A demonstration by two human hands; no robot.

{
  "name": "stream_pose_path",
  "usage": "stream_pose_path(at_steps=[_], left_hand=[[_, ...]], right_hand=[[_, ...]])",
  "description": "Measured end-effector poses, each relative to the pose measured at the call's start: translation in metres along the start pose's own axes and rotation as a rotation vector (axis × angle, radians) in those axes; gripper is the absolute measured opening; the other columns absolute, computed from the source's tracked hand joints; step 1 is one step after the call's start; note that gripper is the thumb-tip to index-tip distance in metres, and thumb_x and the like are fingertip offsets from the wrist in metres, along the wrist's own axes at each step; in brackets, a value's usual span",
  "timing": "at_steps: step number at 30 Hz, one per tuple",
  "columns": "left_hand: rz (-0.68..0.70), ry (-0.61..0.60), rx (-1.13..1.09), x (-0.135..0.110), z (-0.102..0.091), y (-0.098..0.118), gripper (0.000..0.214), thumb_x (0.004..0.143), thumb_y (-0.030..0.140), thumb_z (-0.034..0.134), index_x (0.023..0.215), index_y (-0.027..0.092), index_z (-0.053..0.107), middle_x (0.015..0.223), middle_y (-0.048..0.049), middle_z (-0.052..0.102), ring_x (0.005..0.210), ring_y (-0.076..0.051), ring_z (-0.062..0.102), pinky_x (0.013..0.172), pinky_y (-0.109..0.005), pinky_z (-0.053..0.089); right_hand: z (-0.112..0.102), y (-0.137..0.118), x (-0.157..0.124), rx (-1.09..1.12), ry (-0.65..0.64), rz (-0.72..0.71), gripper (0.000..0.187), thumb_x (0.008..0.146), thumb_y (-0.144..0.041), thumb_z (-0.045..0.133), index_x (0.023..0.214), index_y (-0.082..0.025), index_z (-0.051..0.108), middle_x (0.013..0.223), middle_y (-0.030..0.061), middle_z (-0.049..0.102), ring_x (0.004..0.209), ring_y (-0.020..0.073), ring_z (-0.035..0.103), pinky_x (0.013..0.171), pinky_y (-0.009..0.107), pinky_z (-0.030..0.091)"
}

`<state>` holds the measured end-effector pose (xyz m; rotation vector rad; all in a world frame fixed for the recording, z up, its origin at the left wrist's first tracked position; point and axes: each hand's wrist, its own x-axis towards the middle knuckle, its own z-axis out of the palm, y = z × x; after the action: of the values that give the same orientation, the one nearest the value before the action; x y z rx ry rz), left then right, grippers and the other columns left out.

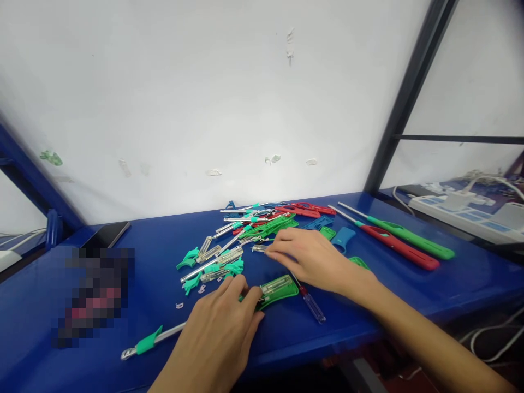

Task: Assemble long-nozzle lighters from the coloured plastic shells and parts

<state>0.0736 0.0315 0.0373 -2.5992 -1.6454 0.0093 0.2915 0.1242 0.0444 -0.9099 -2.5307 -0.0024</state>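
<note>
My left hand (219,322) is closed around a green lighter half-shell (289,290) with a clear fuel tank (279,283) lying in it. From beneath this hand, a silver lighter tube (172,329) with a teal sleeve (146,344) sticks out to the left. My right hand (301,254) has its thumb and fingers pinched at the end of a small clear-and-metal lighter part (258,248). Below that hand lies a screwdriver (313,307) with a clear purple handle. Several clear fuel tanks (230,256) and teal pieces (192,284) are strewn near both hands.
Red lighter shells (307,210) and blue shells (343,238) are piled toward the wall. A whole red lighter (401,248) and a green lighter (426,240) lie at right. A phone (106,234) is at left; a white power strip (470,213) sits far right.
</note>
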Motion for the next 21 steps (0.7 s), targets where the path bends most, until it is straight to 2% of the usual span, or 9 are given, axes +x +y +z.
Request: stream_pose_path(at_steps=[3,6,10,14,18,21], left_hand=[[-0.01,0.02,-0.031,-0.001,-0.002,-0.001,0.025,0.104,0.018,0.053,0.123,0.027,0.065,0.118,-0.0066,0.07,0.106,-0.03,0.072,0.082,-0.044,0.061],[-0.012,0.084,-0.104,-0.004,-0.003,-0.005,0.021,0.103,0.019,0.053,0.12,0.027,0.062,0.116,-0.0054,0.07,0.103,-0.028,0.072,0.077,-0.039,0.059],[-0.013,0.333,-0.19,-0.009,-0.007,-0.019,0.015,0.105,0.026,0.047,0.103,0.024,0.061,0.1,-0.0032,0.068,0.081,-0.023,0.07,0.067,-0.035,0.053],[0.013,0.605,-0.147,-0.015,-0.02,-0.039,0.043,0.11,0.036,0.041,0.08,0.023,0.068,0.098,-0.003,0.07,0.077,-0.019,0.068,0.065,-0.033,0.048],[-0.011,0.822,-0.105,-0.022,-0.029,-0.056,0.056,0.106,0.022,0.042,0.05,0.021,0.051,0.084,-0.001,0.072,0.07,-0.013,0.064,0.066,-0.03,0.046],[-0.014,0.869,-0.112,-0.027,-0.029,-0.062,0.055,0.099,0.016,0.045,0.045,0.021,0.044,0.085,0.0003,0.075,0.07,-0.011,0.065,0.063,-0.028,0.045]], right_hand=[[0.002,0.005,0.001,-0.061,0.095,0.069,0.03,0.112,-0.028,0.048,0.12,-0.02,0.076,0.108,0.0088,0.074,0.1,0.024,0.068,0.084,0.035,0.051],[0.001,0.011,0.006,-0.105,0.117,0.073,0.026,0.11,-0.025,0.052,0.125,-0.018,0.073,0.114,0.0101,0.073,0.107,0.0256,0.067,0.091,0.039,0.052],[-0.007,0.028,0.022,-0.185,0.075,0.03,0.024,0.106,-0.02,0.055,0.119,-0.019,0.075,0.111,0.012,0.072,0.105,0.0279,0.066,0.091,0.042,0.051],[-0.013,0.055,0.042,-0.237,0.008,-0.013,0.019,0.101,-0.024,0.063,0.113,-0.022,0.078,0.118,0.0134,0.069,0.105,0.0307,0.065,0.09,0.044,0.052],[-0.007,0.078,0.05,-0.264,0.006,-0.004,0.027,0.104,-0.026,0.06,0.127,-0.019,0.074,0.131,0.0182,0.064,0.114,0.0335,0.063,0.097,0.049,0.053],[0.003,0.09,0.047,-0.278,-0.004,-0.004,0.031,0.103,-0.024,0.062,0.131,-0.018,0.071,0.131,0.0182,0.065,0.115,0.0333,0.064,0.098,0.048,0.053]])
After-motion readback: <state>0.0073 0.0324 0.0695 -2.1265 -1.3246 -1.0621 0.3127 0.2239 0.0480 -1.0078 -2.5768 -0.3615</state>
